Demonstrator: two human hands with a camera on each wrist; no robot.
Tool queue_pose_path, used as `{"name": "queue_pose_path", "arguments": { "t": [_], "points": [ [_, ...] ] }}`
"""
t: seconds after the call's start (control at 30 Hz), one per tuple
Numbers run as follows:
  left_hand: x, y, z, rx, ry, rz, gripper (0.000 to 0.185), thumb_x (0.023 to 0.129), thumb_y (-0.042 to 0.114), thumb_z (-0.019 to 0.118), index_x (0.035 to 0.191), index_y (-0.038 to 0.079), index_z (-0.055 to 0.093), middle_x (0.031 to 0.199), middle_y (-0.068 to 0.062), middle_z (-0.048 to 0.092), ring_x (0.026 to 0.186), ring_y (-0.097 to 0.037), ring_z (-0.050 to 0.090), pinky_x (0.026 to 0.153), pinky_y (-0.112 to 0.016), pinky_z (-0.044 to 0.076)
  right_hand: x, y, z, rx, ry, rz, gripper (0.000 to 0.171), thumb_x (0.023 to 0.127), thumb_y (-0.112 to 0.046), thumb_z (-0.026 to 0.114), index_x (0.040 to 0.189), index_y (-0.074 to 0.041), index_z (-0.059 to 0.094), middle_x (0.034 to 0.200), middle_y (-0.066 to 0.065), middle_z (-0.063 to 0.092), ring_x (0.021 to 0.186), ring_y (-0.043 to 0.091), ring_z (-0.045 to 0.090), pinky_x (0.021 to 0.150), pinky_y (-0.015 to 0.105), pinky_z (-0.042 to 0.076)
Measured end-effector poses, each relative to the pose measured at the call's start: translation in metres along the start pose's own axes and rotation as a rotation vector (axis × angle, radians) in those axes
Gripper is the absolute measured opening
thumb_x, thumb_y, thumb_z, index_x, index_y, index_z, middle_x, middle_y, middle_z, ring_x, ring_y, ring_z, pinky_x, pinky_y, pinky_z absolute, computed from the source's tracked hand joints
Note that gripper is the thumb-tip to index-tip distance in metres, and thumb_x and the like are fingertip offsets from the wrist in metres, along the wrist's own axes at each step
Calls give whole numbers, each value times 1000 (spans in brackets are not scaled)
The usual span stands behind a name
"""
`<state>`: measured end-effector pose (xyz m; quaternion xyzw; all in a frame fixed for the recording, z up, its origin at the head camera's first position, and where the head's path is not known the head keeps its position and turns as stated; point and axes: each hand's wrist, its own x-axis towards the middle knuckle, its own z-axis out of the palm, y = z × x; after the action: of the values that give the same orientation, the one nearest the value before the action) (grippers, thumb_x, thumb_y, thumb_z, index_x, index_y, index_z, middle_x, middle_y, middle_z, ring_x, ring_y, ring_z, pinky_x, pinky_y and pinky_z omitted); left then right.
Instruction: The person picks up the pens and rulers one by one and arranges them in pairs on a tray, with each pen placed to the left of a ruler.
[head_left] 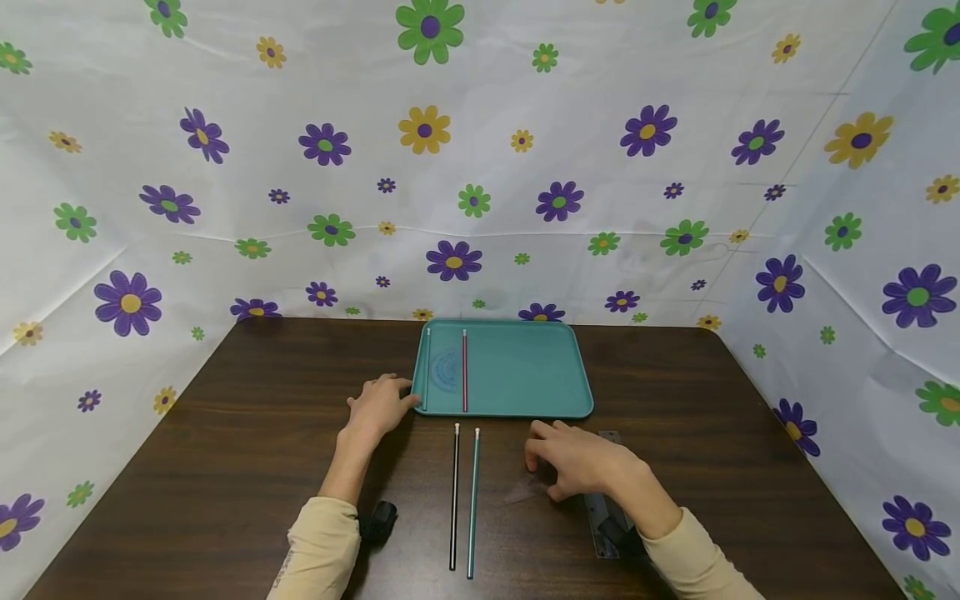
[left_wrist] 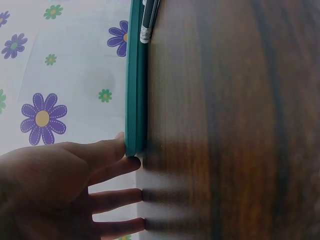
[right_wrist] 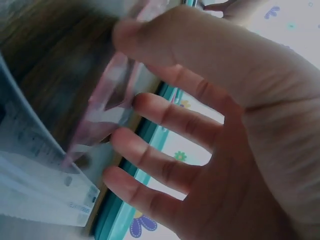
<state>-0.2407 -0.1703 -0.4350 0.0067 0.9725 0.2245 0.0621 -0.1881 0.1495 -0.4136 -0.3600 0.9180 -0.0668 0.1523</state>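
The left hand [head_left: 378,407] is at the near left corner of the teal tray [head_left: 532,371], its thumb and index finger touching the edge there; the left wrist view shows the other fingers straight and spread apart. The right hand [head_left: 577,457] is in front of the tray, above the table, with its fingers bent and a wide gap between thumb and fingers. The pinkish transparent set square [right_wrist: 97,116] is just at these fingertips, and I cannot tell whether they grip it or only come near.

Under the right wrist is a transparent ruler [head_left: 596,508], lying on the dark wooden table [head_left: 247,408] and partly covered by the arm. Between the 2 hands lie 2 pencils, side by side and apart: a black pencil [head_left: 454,500] on the left and a teal pencil [head_left: 474,500] on the right, both with their white ends toward the tray.

Inside the tray, 3 things lie in the left part: a greenish pencil [head_left: 427,367] along the left side, a bluish transparent protractor [head_left: 446,371], and a red pencil [head_left: 465,375] to the right of it. Behind the table hangs a white flowered sheet [head_left: 352,83].
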Motion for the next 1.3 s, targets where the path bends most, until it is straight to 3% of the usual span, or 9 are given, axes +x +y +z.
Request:
{"name": "queue_pose_path", "arguments": {
  "t": [0.5, 0.77, 1.3],
  "points": [
    [0, 0, 0, 3, 0, -6, 49, 99, 35, 61, 140, 8, 58, 153, -24, 42, 139, -53, 35, 102, -83, 21, 3, 5, 4, 115, -48, 29, 40, 81, -17, 79, 112, -33, 60, 115, -6, 44, 96, 16, 40, 70, 33, 40],
    [1, 1, 0, 9, 2, -1, 49, 99, 34, 60, 140, 8, 58, 152, -24, 42, 138, -54, 35, 102, -83, 22, 2, 4, 4, 139, -19, 23, 37, 79, -14, 78, 106, -29, 58, 111, -6, 41, 96, 17, 38, 68, 31, 40],
    [4, -1, 0, 3, -6, -7, 50, 98, 36, 61, 140, 9, 58, 153, -24, 41, 139, -54, 34, 101, -84, 22, 2, 7, -4, 128, 32, -29, 41, 81, -4, 71, 114, -25, 57, 119, -2, 43, 99, 18, 35, 66, 26, 39]
  ]
}}
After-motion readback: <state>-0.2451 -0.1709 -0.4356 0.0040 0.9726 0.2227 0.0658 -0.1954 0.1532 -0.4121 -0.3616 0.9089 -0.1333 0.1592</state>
